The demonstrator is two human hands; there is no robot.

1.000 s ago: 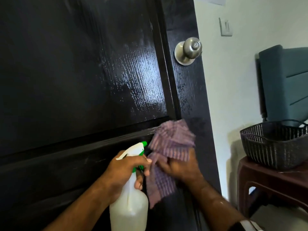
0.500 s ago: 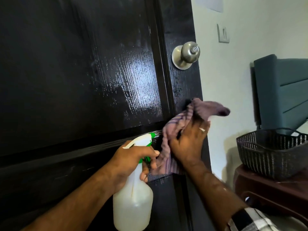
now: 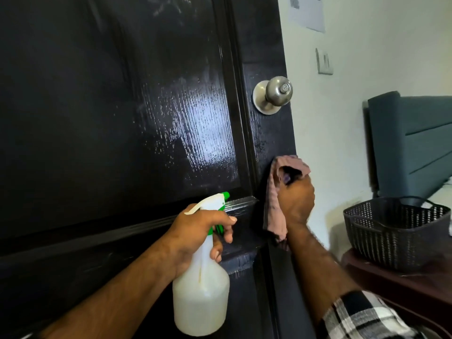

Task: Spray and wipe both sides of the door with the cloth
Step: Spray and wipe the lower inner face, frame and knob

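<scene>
**Cloth at the door's latch edge**

The right hand (image 3: pixel 296 204) bunches the pink cloth (image 3: pixel 275 206) in curled fingers against the black door (image 3: pixel 122 118), at 6 o'clock from the steel knob (image 3: pixel 275 94). The left hand (image 3: pixel 195 231), at 9 o'clock from the cloth, wraps the spray bottle (image 3: pixel 200 297) neck. A woven basket (image 3: pixel 391 231) sits at 3 o'clock.

Left hand (image 3: pixel 195 231) curled round the neck of the spray bottle (image 3: pixel 201 289), forearm rising from lower left; right hand (image 3: pixel 294 204) bunched on the cloth (image 3: pixel 275 206) at the door (image 3: pixel 97 118) edge, forearm angled up, checked sleeve (image 3: pixel 362 316) at the elbow.
</scene>
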